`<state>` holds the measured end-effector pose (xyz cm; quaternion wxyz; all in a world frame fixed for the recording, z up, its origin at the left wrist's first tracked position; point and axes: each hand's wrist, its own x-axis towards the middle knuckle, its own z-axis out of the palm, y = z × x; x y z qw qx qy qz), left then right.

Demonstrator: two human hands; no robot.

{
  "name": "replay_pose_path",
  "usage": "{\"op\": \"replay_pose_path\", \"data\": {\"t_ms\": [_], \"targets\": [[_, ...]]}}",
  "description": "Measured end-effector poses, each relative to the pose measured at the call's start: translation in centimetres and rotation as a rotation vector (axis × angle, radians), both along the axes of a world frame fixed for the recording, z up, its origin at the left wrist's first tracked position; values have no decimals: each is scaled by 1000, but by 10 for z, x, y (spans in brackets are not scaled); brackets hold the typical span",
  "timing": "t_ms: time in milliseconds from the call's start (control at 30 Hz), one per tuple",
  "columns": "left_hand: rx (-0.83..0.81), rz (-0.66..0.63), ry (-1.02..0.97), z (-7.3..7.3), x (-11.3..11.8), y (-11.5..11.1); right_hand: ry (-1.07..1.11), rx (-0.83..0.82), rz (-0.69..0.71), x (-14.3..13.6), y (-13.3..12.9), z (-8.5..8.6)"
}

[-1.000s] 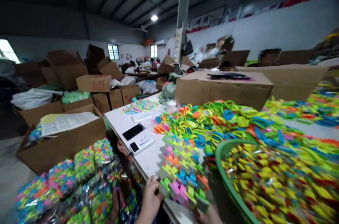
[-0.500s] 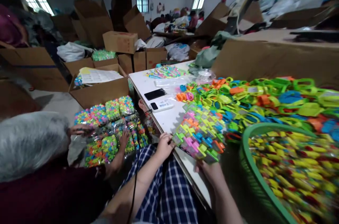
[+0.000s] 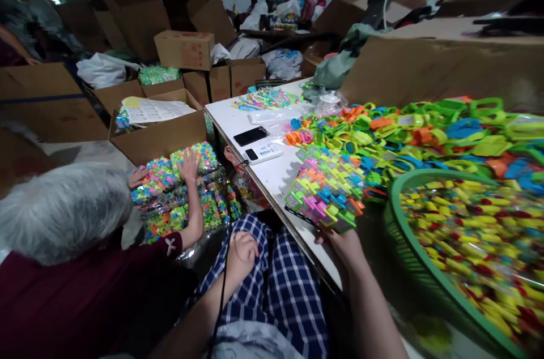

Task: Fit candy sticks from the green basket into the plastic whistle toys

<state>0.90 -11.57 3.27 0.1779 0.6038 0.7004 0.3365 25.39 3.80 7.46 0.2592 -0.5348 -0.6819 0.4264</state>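
My left hand (image 3: 244, 251) lies on my checked trousers, fingers curled in, with nothing seen in it. A block of colourful plastic pieces (image 3: 325, 189) in pink, green, orange and blue, set in rows, is tilted over the white table's edge. My right hand (image 3: 340, 243) grips it from below at its near edge; part of the fingers is hidden under it. Beyond the block, a heap of bright plastic toy watches or bands (image 3: 408, 138) covers the table. A green basket (image 3: 397, 223) of small, wrapped yellow and red items stands to my right.
On the white table (image 3: 272, 180) lie a black phone (image 3: 250, 136) and a white device (image 3: 263, 153). A co-worker (image 3: 63, 217) at left touches bagged colourful pieces (image 3: 195, 158) with both hands. An open carton (image 3: 161, 141) stands behind those; more cartons fill the back.
My left hand has let go of the block's left edge and come down onto my lap. My right hand still holds the block. The co-worker's hands have moved up over the bags.
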Motion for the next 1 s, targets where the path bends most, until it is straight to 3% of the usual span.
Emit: {"op": "replay_pose_path", "data": {"t_ms": [133, 500, 1000], "targets": [[-26, -26, 23, -1, -2, 13, -6, 9, 4, 1, 0, -1], [-87, -131, 92, -14, 10, 21, -56, 3, 35, 9, 6, -13], [-90, -132, 107, -2, 4, 18, -1, -7, -21, 3, 3, -7]]}}
